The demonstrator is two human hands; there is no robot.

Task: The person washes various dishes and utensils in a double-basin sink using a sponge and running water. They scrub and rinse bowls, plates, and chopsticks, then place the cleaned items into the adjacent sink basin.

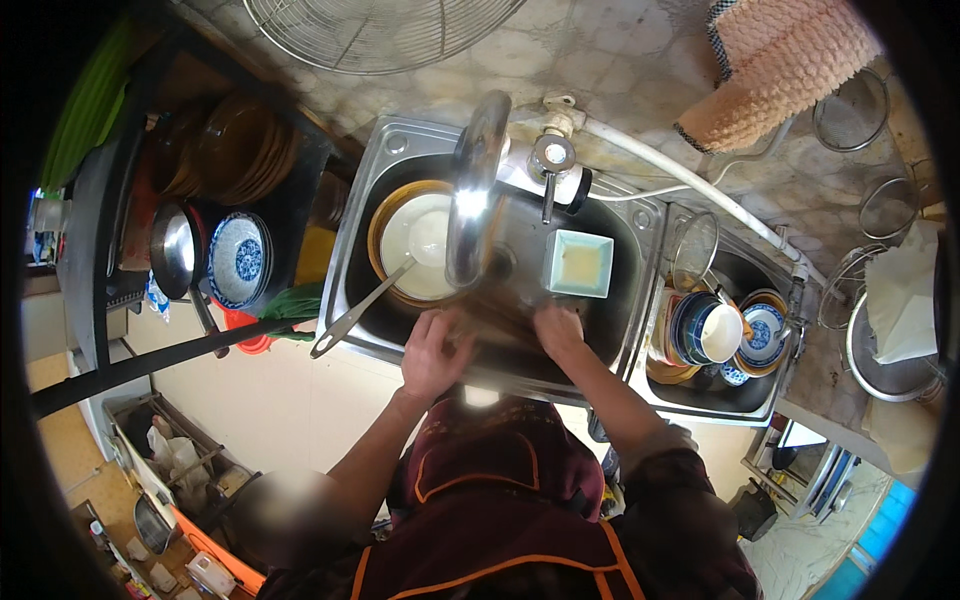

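Both my hands are over the front of the left basin of a stainless steel sink (600, 330). My left hand (437, 352) has curled fingers, and my right hand (559, 330) reaches in just below a square pale-green dish (555, 262) holding some yellowish liquid. A brown blur lies between the hands; I cannot tell what it is or whether either hand grips it. Left of the faucet (480, 150), a brown-rimmed bowl (379, 217) holds whitish liquid. A ladle (360, 311) rests in it, its handle over the sink's front left rim. The faucet hides part of the bowl.
The right basin holds stacked bowls (720, 334) and a blue-and-white dish (765, 334). To the left, a dark shelf (82, 277) carries brown bowls (236, 150), patterned plates (240, 259) and a pan (176, 251). A pink towel (787, 67) and wire strainers (851, 112) are at the upper right.
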